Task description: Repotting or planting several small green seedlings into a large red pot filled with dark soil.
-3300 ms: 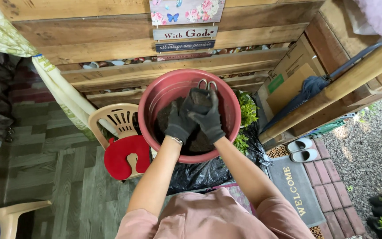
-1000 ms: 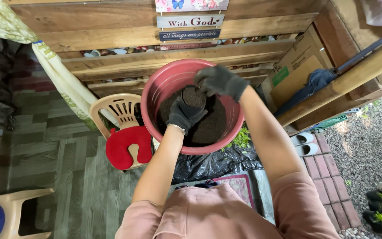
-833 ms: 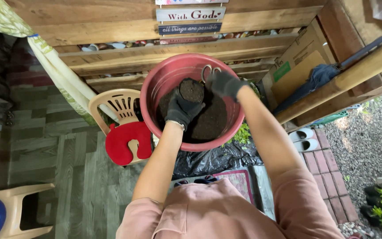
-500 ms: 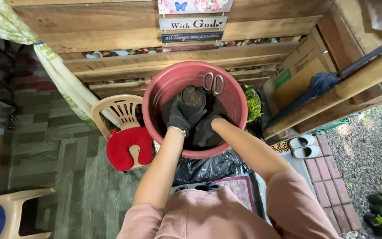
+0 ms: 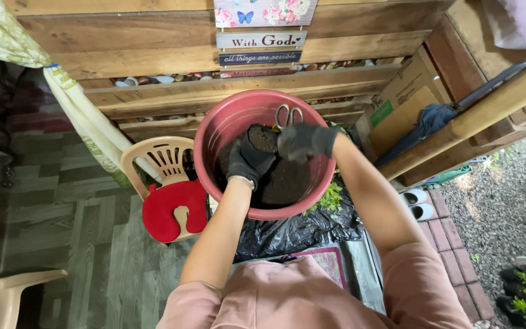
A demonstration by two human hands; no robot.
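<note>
Right hand [image 5: 304, 141] has risen, cupped beside the soil-filled pot [image 5: 263, 139] gripped by left hand [image 5: 248, 163].

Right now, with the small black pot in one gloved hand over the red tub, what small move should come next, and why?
Probably tip the soil cupped in the right hand into the small black pot. The left hand holds that pot upright above the soil in the red tub, the right hand hovers beside its rim, and spills would fall back into the tub.

Small black pot [image 5: 262, 141] brimful of dark soil, upright, over soil-filled red basin [image 5: 214, 131], scissors [image 5: 287, 114] at far rim
</note>
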